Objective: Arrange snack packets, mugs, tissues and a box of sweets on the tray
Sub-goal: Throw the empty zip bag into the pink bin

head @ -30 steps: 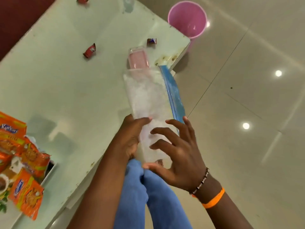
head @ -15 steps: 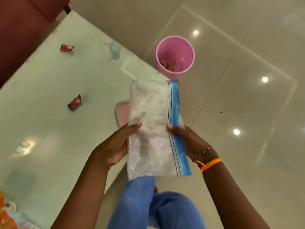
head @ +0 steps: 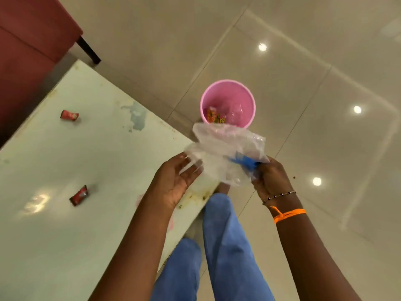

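Note:
A clear plastic zip bag (head: 225,148) with a blue strip hangs crumpled in the air past the table's corner. My right hand (head: 270,178) is shut on its blue end. My left hand (head: 175,181) is open, palm up, fingers spread and touching the bag's left edge. Two red wrapped sweets lie on the pale green table (head: 65,235): one sweet (head: 69,115) far left, the other sweet (head: 79,195) nearer me. A pink patch shows on the table beside my left forearm. The tray and the snack packets are out of view.
A pink bucket (head: 227,103) stands on the tiled floor just beyond the bag, with an orange wrapper and clear plastic inside. A dark red seat (head: 32,40) sits at the far left behind the table. My blue trouser legs (head: 227,246) are below.
The bag was held flat and upright in both hands; now it is crumpled in my right hand, my left hand has opened. The view has swung toward the bucket.

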